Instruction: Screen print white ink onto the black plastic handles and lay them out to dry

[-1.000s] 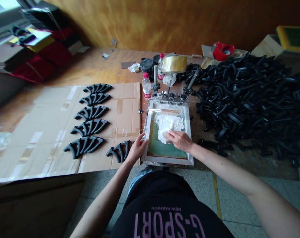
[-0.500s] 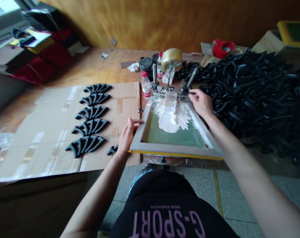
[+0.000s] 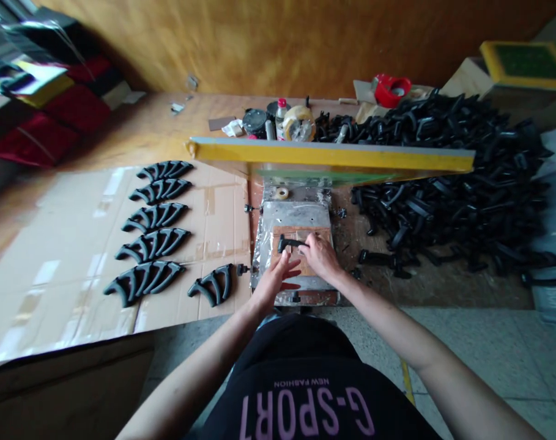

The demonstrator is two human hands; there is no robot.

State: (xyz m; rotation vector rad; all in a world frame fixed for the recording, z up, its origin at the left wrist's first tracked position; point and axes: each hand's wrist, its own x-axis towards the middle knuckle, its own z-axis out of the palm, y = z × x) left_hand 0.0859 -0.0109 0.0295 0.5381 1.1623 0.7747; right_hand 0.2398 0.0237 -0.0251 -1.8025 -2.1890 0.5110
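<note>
A curved black plastic handle [image 3: 288,242] lies over the brown pad of the metal base plate [image 3: 296,214]. My right hand [image 3: 320,255] has its fingers closed on the right end of this handle. Just below the handle's left end is my left hand [image 3: 276,278], its fingers spread and a fingertip at or very near the plastic; whether it touches, I cannot tell. Behind both hands the yellow-edged screen printing frame [image 3: 328,157] stands tilted up, its front edge toward me, so most of its mesh is hidden.
Rows of black handles [image 3: 153,217] lie on cardboard [image 3: 76,244] at left, with a smaller group [image 3: 212,285] nearer the plate. A big heap of black handles [image 3: 415,201] fills the right. Behind the frame stand a bottle [image 3: 281,116] and a tape roll [image 3: 299,124].
The screen frame has swung up from lying flat, uncovering the plate. Both hands have left its sides and come together over the plate, the right now holding a black handle.
</note>
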